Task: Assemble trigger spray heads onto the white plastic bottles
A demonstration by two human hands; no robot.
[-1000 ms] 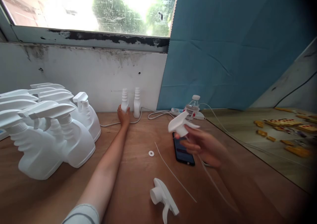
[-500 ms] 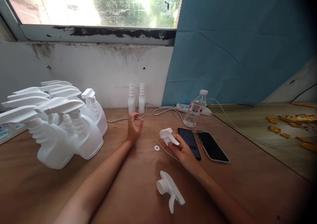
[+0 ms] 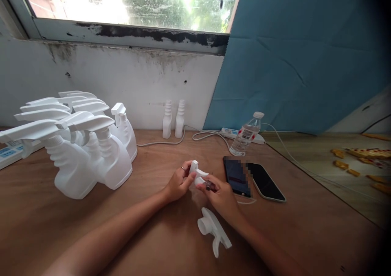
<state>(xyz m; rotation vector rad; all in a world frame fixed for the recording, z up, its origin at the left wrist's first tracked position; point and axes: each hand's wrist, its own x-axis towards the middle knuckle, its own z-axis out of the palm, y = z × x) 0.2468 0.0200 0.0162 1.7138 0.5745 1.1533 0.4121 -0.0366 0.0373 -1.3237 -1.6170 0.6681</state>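
Both hands meet over the middle of the table around a white trigger sprayer head (image 3: 200, 173). My left hand (image 3: 179, 184) pinches its nozzle side between thumb and fingers. The fingers of my right hand (image 3: 222, 194) close around its lower end, where a small dark round part (image 3: 208, 185) shows between the fingertips; I cannot make out what it is. Below the hands a second trigger sprayer head (image 3: 214, 229) lies on its side. A thin white tube (image 3: 248, 202) curves out beside my right hand, partly hidden.
Several white spray bottles (image 3: 76, 174) with heads stand at the left, beside a power strip (image 3: 12, 154). Two small white bottles (image 3: 167, 123) stand by the wall. At the right are a water bottle (image 3: 244, 137), a dark phone (image 3: 235, 176) and another phone (image 3: 267, 182).
My left hand has come down from near the small bottles and taken hold of the sprayer head in my right hand. The white washer on the table is out of sight now.
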